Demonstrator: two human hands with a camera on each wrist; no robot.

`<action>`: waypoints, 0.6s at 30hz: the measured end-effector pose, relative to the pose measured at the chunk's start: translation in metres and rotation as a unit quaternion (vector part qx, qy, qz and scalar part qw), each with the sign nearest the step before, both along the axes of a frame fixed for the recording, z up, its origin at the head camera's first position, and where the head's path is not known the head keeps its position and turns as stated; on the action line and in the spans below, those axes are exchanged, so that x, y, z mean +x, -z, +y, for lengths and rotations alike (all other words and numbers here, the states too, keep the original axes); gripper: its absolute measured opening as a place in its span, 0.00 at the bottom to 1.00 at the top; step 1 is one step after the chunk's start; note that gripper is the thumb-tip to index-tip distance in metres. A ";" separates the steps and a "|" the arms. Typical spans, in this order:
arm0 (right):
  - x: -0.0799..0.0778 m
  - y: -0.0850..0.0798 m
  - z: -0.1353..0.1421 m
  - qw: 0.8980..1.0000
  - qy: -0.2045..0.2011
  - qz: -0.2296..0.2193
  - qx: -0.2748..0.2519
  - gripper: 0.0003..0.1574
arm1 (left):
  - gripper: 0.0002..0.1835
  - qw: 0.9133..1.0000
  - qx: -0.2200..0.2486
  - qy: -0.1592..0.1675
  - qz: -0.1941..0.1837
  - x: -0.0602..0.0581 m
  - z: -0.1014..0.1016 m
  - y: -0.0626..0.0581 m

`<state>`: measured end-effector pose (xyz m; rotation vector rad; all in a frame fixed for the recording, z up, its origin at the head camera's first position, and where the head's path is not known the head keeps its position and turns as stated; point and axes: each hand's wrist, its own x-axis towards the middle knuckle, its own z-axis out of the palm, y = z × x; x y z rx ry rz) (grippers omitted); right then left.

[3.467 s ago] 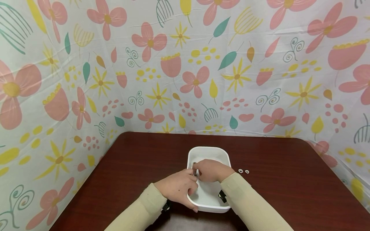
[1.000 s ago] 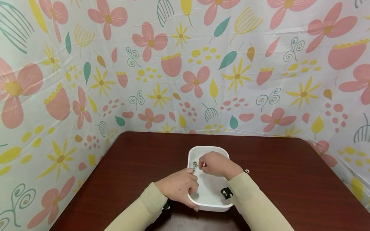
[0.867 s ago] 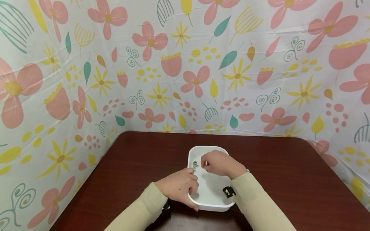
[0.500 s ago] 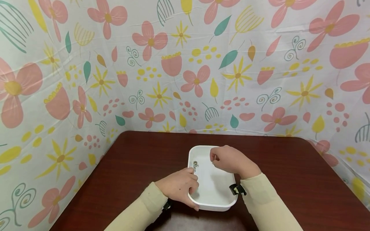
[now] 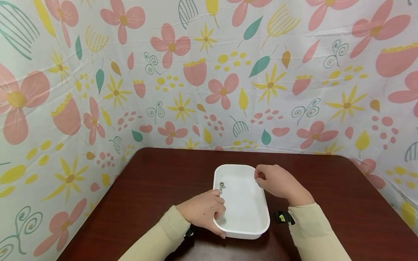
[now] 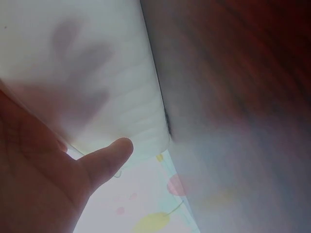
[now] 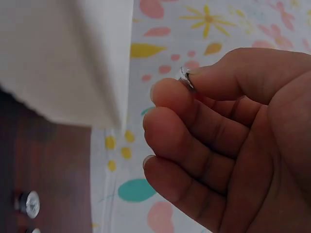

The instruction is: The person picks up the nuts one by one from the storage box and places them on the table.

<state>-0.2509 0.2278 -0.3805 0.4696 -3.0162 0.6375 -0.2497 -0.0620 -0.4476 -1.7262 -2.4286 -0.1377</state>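
Floral cloth [image 5: 196,83] hangs behind the white tray [image 5: 241,233], which rests on a dark red-brown table [image 5: 169,174]. At the tray's left side, the left hand [image 5: 204,210] grips the wall, fingers curled over the rim and thumb along the outside toward the near corner. The right hand [image 5: 277,181] is at the tray's right rim, near the far corner, wrist bent and fingers curled; its thumb and index finger pinch a small shiny metal piece [image 7: 185,77]. Two round metal pieces [image 7: 32,205] lie on the table beside the tray, the second cut off by the edge of the right wrist view. Inside the tray, against its left wall, sits a cluster of small metal parts [image 5: 222,185], partly hidden by the left fingers.

A second ago the right hand was down in the tray, just beside that cluster; it has since moved across to the right rim, and its black wrist device [image 5: 285,217] now stands outside the tray. The left hand has kept its hold.
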 end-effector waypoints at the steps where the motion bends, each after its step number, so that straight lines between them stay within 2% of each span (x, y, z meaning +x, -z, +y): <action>1: 0.000 0.002 0.003 1.000 0.005 -0.001 -0.003 0.03 | 0.33 1.000 -0.001 0.000 -0.001 0.000 0.000 0.000; 9: -0.004 0.012 0.029 0.999 0.019 -0.028 -0.006 0.03 | 0.34 1.000 0.001 -0.002 0.006 0.000 0.000 -0.003; 15: -0.005 0.025 0.041 0.999 0.006 -0.034 0.011 0.05 | 0.34 1.000 -0.001 -0.002 0.006 -0.001 0.000 0.000; 18: -0.005 0.031 0.044 0.999 0.003 -0.053 0.009 0.06 | 0.34 1.000 -0.002 -0.002 0.005 -0.001 0.000 0.001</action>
